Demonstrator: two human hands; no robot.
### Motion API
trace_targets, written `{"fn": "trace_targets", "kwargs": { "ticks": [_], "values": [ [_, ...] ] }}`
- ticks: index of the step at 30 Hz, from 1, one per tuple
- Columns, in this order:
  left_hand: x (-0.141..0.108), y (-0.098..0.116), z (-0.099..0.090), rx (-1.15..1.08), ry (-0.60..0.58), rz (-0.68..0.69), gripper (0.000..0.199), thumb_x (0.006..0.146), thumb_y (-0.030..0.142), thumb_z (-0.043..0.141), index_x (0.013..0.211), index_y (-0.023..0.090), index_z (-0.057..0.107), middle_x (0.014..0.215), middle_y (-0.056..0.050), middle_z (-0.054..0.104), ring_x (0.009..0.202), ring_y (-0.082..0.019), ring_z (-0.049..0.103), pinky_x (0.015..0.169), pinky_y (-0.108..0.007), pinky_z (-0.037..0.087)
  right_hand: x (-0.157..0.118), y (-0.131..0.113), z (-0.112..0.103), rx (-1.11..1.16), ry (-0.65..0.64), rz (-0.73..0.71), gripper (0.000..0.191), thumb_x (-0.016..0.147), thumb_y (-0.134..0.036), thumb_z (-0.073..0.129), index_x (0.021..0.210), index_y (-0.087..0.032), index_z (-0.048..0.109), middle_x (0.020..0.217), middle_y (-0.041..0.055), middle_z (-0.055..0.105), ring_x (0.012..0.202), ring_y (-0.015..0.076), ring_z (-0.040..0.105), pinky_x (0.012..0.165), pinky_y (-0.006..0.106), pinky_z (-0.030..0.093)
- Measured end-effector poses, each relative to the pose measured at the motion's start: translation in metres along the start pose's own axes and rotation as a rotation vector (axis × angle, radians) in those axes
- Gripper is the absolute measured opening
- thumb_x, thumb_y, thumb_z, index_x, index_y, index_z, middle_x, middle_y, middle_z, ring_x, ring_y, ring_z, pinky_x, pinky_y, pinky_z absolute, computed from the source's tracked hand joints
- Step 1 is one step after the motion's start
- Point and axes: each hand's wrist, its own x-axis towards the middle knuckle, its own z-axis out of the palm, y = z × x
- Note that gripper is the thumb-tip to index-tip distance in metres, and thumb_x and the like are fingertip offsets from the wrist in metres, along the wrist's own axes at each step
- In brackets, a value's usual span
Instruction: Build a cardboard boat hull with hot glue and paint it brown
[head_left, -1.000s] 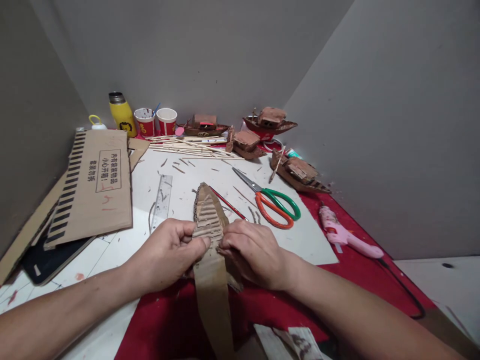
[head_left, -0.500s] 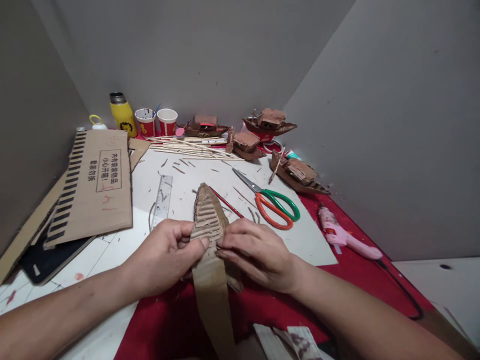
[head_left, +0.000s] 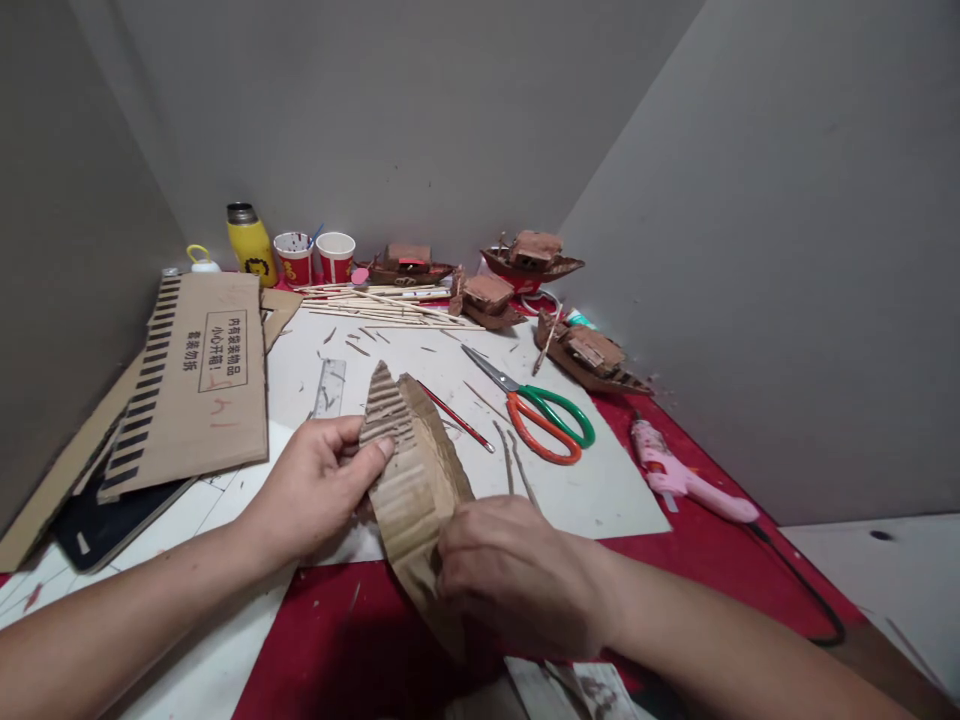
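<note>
My left hand [head_left: 319, 490] is closed on a corrugated cardboard piece [head_left: 397, 470], with its thumb on the ribbed face near the pointed top end. A second curved cardboard edge [head_left: 442, 445] shows behind it on the right, so the two look like a narrow boat shape. Curled against the lower right side of the cardboard is my right hand [head_left: 525, 570]; its fingertips are partly hidden. Beyond the hands lie a red pencil [head_left: 457, 418] and scissors [head_left: 551, 420] with one orange and one green handle.
Several brown cardboard model boats [head_left: 592, 355] stand at the back, near thin wooden sticks [head_left: 375, 305], paper cups [head_left: 335, 258] and a yellow bottle [head_left: 250, 245]. A pink glue gun [head_left: 690, 480] lies at right. Printed cardboard [head_left: 195, 390] and a ruler [head_left: 328, 388] are at left.
My right hand has moved down and slightly right along the cardboard. The cardboard's ribbed piece now leans left, and a gap shows between it and the curved edge behind.
</note>
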Motion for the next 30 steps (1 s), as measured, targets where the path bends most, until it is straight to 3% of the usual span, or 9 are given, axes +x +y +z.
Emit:
{"fn": "trace_targets", "kwargs": {
  "ticks": [3,6,9,11,14,18,22,24,30],
  "values": [
    [0.002,-0.002,-0.005,0.009,0.026,0.004,0.028,0.086,0.035,0.058,0.066,0.015,0.055,0.053,0.006,0.051,0.045,-0.006,0.046,0.044,-0.016,0.04,0.0,-0.01,-0.005,0.2,0.002,-0.007,0.016,0.097,-0.029,0.043,0.092,-0.022,0.056,0.069,0.0009,0.064,0.062,0.0124,0.06,0.061,0.023,0.047],
    [0.001,-0.003,-0.005,-0.016,0.015,0.011,0.028,0.085,0.034,0.06,0.064,0.016,0.055,0.052,0.006,0.052,0.043,-0.006,0.048,0.044,-0.016,0.043,0.002,-0.015,-0.008,0.312,0.157,0.105,0.013,0.096,-0.026,0.046,0.088,-0.021,0.055,0.076,0.005,0.065,0.071,0.0147,0.065,0.065,0.025,0.052],
    [-0.002,-0.002,-0.001,-0.062,-0.025,-0.008,0.025,0.083,0.034,0.061,0.066,0.016,0.058,0.052,0.005,0.055,0.042,-0.007,0.049,0.043,-0.018,0.044,0.007,-0.015,-0.003,0.488,0.384,0.511,0.005,0.091,-0.02,0.055,0.086,-0.02,0.055,0.085,0.0066,0.067,0.07,0.0141,0.066,0.061,0.025,0.053],
    [-0.006,-0.001,0.004,-0.091,-0.047,-0.027,0.024,0.083,0.034,0.06,0.068,0.015,0.06,0.051,0.004,0.056,0.042,-0.007,0.049,0.043,-0.018,0.044,0.011,-0.012,0.002,0.678,0.437,0.795,0.007,0.088,-0.024,0.061,0.088,-0.019,0.055,0.074,0.0012,0.064,0.057,0.0105,0.062,0.053,0.022,0.05],
    [-0.013,0.001,0.013,-0.092,-0.043,-0.03,0.023,0.084,0.032,0.059,0.068,0.015,0.06,0.052,0.004,0.056,0.044,-0.008,0.049,0.044,-0.017,0.043,0.017,-0.007,0.006,0.792,0.478,0.992,0.018,0.082,-0.032,0.066,0.088,-0.017,0.059,0.061,-0.0042,0.055,0.048,0.0077,0.053,0.046,0.018,0.044],
    [-0.021,0.0,0.02,0.034,0.0,0.038,0.021,0.085,0.03,0.055,0.069,0.017,0.058,0.06,0.003,0.055,0.052,-0.009,0.049,0.048,-0.018,0.042,0.02,-0.004,0.007,0.715,0.521,1.005,0.025,0.073,-0.031,0.074,0.089,-0.016,0.063,0.067,-0.0036,0.055,0.054,0.0069,0.049,0.048,0.018,0.039],
    [-0.025,-0.002,0.022,0.382,0.062,0.169,0.026,0.084,0.027,0.053,0.06,0.017,0.052,0.053,0.004,0.047,0.049,-0.008,0.041,0.045,-0.019,0.034,0.022,-0.007,0.007,0.696,0.423,0.965,0.017,0.072,-0.024,0.072,0.083,-0.016,0.06,0.06,-0.0073,0.044,0.052,0.0058,0.038,0.046,0.017,0.031],
    [-0.026,-0.001,0.022,0.451,0.057,0.185,0.026,0.085,0.027,0.049,0.061,0.017,0.054,0.053,0.004,0.047,0.048,-0.009,0.041,0.046,-0.02,0.033,0.024,-0.009,0.007,0.661,0.367,0.944,0.011,0.075,-0.021,0.066,0.079,-0.016,0.058,0.057,-0.0084,0.04,0.05,0.0056,0.033,0.044,0.017,0.026],
    [-0.035,-0.002,0.025,0.575,0.07,0.378,0.029,0.086,0.022,0.046,0.057,0.017,0.046,0.05,0.006,0.041,0.045,-0.007,0.036,0.045,-0.019,0.028,0.027,-0.014,0.012,0.31,0.326,0.815,0.006,0.072,-0.014,0.053,0.066,-0.017,0.052,0.056,-0.0068,0.041,0.051,0.0065,0.035,0.047,0.019,0.03]
  ]
}}
